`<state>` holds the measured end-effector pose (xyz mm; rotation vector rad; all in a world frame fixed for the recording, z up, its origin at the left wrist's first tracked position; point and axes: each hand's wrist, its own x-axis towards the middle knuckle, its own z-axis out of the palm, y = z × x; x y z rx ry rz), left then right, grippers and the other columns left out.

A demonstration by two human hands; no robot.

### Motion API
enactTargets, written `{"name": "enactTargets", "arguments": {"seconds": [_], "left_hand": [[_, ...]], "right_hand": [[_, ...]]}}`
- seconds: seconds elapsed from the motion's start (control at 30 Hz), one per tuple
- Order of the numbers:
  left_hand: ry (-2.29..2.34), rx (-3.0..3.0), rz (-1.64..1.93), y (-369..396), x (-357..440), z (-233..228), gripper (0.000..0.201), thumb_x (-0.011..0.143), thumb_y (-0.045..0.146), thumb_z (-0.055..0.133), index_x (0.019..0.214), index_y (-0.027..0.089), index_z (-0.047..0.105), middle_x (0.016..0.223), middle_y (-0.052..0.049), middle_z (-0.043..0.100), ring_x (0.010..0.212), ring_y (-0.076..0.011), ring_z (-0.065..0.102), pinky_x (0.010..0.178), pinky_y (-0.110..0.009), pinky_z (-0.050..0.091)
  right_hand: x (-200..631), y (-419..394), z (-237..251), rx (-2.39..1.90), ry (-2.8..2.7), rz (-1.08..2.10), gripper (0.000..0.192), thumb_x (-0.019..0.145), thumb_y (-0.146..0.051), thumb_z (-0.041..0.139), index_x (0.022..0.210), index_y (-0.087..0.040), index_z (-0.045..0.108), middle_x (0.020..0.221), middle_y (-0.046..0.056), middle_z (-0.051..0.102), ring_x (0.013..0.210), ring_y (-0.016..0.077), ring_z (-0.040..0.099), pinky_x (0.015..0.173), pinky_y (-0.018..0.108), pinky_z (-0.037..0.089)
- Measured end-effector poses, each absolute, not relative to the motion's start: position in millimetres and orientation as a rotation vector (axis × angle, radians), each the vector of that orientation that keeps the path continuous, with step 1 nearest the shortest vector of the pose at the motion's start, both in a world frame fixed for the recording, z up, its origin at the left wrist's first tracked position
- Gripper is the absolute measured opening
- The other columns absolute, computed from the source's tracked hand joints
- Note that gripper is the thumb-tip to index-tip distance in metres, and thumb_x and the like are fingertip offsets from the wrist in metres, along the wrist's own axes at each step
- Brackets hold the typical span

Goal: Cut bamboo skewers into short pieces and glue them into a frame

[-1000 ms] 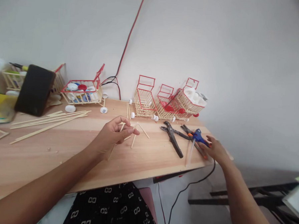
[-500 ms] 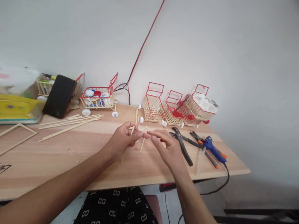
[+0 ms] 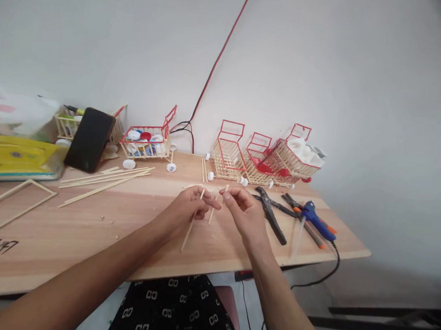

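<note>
Over the front middle of the table, my left hand (image 3: 190, 208) is closed around a thin wooden stick (image 3: 189, 232), which slants down toward the table's near edge. My right hand (image 3: 244, 210) faces it, thumb and fingertips pinched on a short pale piece of stick (image 3: 226, 188). The two hands are close but apart. Between and below them another stick (image 3: 212, 214) lies on the table, partly hidden by the fingers.
Pliers (image 3: 271, 214) and a blue glue gun (image 3: 317, 222) lie to the right. Small stick-built carts (image 3: 228, 155) line the wall. Loose sticks (image 3: 105, 181), a stick frame (image 3: 37, 204) and a leaning phone (image 3: 89, 139) are at left.
My right fingers have closed from a loose reach into a pinch on a short stick piece. My left index finger has stretched toward it, and the left stick shows more fully.
</note>
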<state>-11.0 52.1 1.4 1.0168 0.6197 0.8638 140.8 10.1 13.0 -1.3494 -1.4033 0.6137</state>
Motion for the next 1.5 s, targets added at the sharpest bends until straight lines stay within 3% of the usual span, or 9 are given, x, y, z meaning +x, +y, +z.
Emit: {"name": "enactTargets", "arguments": {"seconds": [0.13, 0.33, 0.57, 1.5], "left_hand": [[0.666, 1.143, 0.774, 49, -12, 2, 0.006, 0.072, 0.016, 0.057, 0.076, 0.012, 0.056, 0.061, 0.0, 0.056, 0.048, -0.0061, 0.036, 0.048, -0.021, 0.025], [0.664, 1.21, 0.685, 51, -18, 0, 0.029, 0.088, 0.04, 0.05, 0.1, 0.014, 0.055, 0.055, 0.004, 0.048, 0.039, -0.0043, 0.026, 0.041, -0.019, 0.014], [0.513, 1.114, 0.751, 49, -13, 1, 0.013, 0.089, 0.031, 0.047, 0.088, 0.018, 0.044, 0.06, 0.001, 0.055, 0.038, -0.0033, 0.028, 0.039, -0.017, 0.014], [0.38, 1.047, 0.639, 48, -15, 7, 0.013, 0.089, 0.028, 0.049, 0.085, 0.016, 0.046, 0.062, -0.002, 0.061, 0.035, -0.0026, 0.033, 0.038, -0.019, 0.016]], "right_hand": [[159, 4, 20, -1.481, -1.516, 0.401, 0.021, 0.085, -0.037, 0.056, 0.081, -0.019, 0.065, 0.075, 0.002, 0.066, 0.068, 0.0148, 0.057, 0.063, 0.026, 0.041], [168, -6, 28, -1.526, -1.597, 0.257, 0.016, 0.085, -0.032, 0.057, 0.084, -0.019, 0.067, 0.082, 0.003, 0.067, 0.068, 0.0147, 0.057, 0.06, 0.026, 0.042], [152, -6, 30, -1.458, -1.644, 0.143, 0.01, 0.085, -0.025, 0.057, 0.081, -0.02, 0.064, 0.078, 0.001, 0.063, 0.066, 0.0128, 0.054, 0.056, 0.024, 0.042], [143, -2, 22, -1.477, -1.681, 0.132, 0.004, 0.084, -0.017, 0.057, 0.084, -0.021, 0.06, 0.078, 0.0, 0.059, 0.067, 0.0123, 0.053, 0.057, 0.024, 0.042]]}}
